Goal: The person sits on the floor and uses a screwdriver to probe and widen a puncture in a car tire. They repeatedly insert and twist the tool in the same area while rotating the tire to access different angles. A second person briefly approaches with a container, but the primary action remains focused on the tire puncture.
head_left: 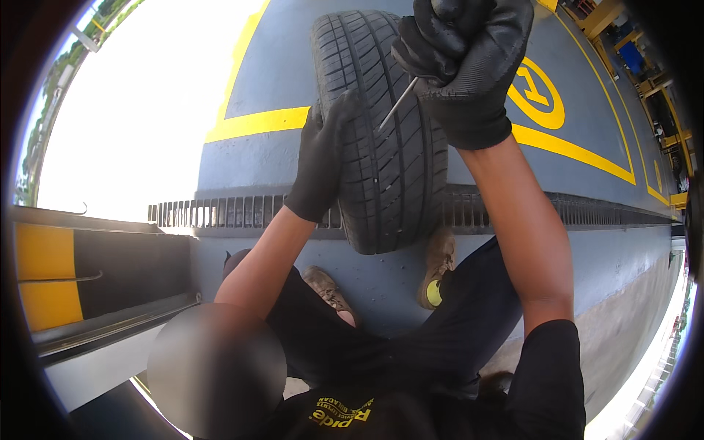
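A black tyre [367, 183] stands upright in front of me, between my feet, with its grooved tread facing me. My left hand [320, 158], in a dark glove, holds the tyre's left edge, part of it lying on the tread. Over the tyre's upper right side my right hand [466, 66], in a black glove, is closed in a fist around a thin metal-shafted tool [398, 105]. The tool's handle is hidden in the fist. Its shaft slants down to the left, and its tip meets the tread. Small pale spots show on the tread lower down.
A floor drain grate [249, 213] runs across behind the tyre. Yellow lines [271, 122] and a circled yellow marking [537, 94] are painted on the grey floor. At left is a yellow-and-black barrier [51, 275]. My shoes [440, 264] flank the tyre's base. Racks [653, 81] stand far right.
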`<state>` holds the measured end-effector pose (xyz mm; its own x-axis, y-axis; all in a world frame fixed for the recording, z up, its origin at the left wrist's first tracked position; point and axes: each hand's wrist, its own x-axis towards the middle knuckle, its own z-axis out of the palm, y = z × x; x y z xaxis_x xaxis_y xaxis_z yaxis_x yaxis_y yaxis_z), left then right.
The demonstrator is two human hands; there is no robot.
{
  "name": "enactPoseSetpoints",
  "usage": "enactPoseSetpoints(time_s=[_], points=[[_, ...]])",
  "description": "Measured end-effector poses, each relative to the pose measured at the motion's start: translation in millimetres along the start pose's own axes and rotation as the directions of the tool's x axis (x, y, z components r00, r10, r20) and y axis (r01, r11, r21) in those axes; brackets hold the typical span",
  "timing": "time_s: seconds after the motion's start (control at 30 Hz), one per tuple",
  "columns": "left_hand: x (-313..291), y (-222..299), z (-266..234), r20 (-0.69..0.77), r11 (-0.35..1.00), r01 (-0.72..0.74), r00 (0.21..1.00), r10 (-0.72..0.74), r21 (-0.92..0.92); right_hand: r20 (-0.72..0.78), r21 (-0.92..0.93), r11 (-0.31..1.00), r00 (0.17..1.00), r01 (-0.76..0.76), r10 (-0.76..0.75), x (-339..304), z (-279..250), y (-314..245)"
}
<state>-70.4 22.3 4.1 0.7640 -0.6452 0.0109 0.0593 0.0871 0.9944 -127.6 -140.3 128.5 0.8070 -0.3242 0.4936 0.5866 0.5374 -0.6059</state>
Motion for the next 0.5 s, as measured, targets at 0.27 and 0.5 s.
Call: enactPoseSetpoints(time_s=[0.27, 0.5], points=[[-4.7, 12.0, 6.8, -0.016, 0.965, 0.076, 0.997, -0.082, -0.251, -0.008, -0.228, 0.973, 0.999, 0.037, -0.039, -3.7, -3.3, 8.5], [0.6, 0.5, 6.6, -0.002, 0.952, -0.007, 1.0, 0.007, -0.306, 0.026, -0.264, 0.953, 0.989, 0.147, -0.145, -16.1, 2.1, 7.2]])
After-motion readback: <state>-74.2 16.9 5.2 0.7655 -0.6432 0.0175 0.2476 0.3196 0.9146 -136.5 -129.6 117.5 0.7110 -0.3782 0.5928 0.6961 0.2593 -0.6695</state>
